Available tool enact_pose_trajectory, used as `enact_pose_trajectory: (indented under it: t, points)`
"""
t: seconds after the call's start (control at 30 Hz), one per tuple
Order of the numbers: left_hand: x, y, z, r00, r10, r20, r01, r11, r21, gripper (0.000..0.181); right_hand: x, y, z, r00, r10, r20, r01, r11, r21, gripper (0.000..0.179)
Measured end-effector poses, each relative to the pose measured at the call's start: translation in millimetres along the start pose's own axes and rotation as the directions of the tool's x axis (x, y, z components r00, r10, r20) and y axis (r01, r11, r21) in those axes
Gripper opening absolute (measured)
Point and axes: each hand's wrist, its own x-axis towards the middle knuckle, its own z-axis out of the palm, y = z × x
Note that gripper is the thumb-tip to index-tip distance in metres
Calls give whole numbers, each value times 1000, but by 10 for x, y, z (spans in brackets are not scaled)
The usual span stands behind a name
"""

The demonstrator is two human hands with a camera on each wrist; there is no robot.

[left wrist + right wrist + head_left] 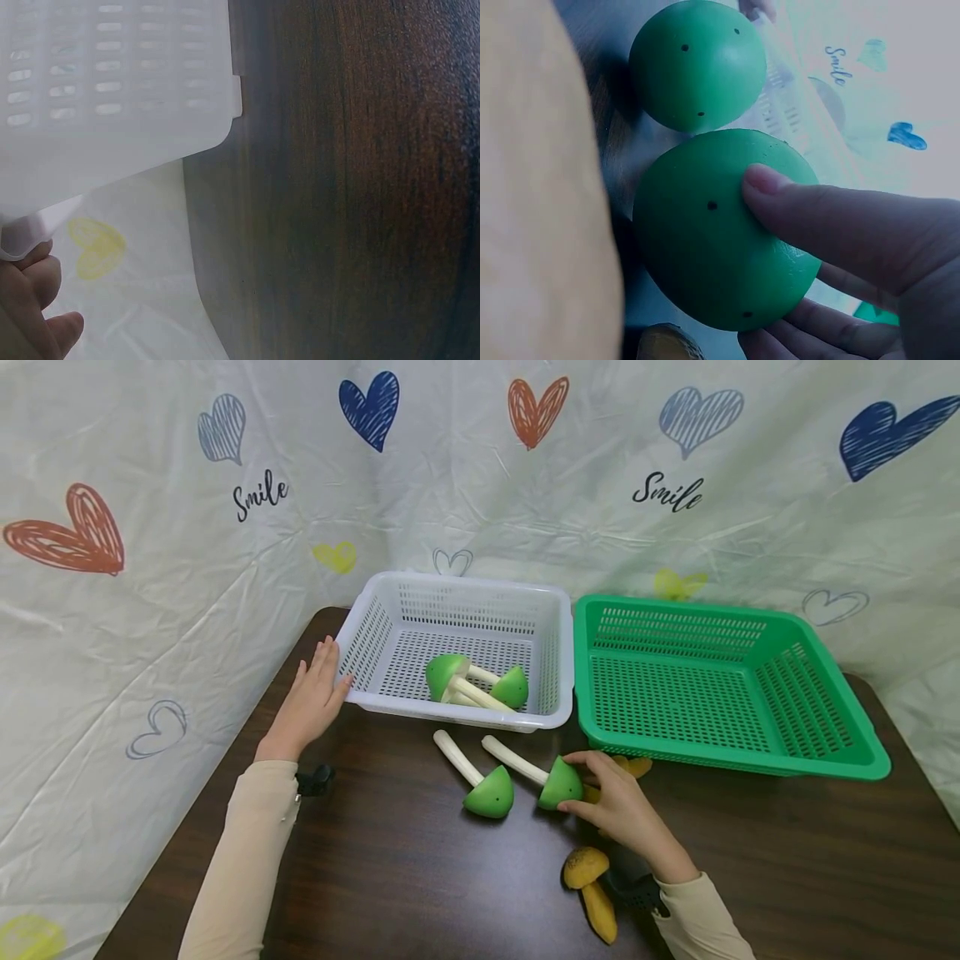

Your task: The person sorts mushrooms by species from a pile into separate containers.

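Observation:
In the head view my right hand holds a toy mushroom by its green cap, thumb on the near side and fingers on the far side. Its white stem points back toward the white basket. The right wrist view shows the thumb pressed on the dotted cap. A second green mushroom lies just left of it on the table. My left hand rests against the white basket's left rim with fingers extended. Several green mushrooms lie inside that basket.
A green basket stands right of the white one, their rims side by side. On the dark table, a yellow mushroom with a brown cap lies near my right wrist. More yellow pieces show partly behind my right hand. A heart-printed cloth hangs behind.

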Motion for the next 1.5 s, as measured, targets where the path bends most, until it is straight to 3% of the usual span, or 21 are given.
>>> enact_pose_trajectory:
  t: [0.57,1.5]
  points:
    - [1,-5,-5,1000,1,-5,-1,1000,-15,66,26,-4,11,999,40,16,-40,999,-25,63]
    - [6,-23,4,999,33,-9,-33,999,-9,66,-36,-13,-25,995,95,-16,-90,972,219,60]
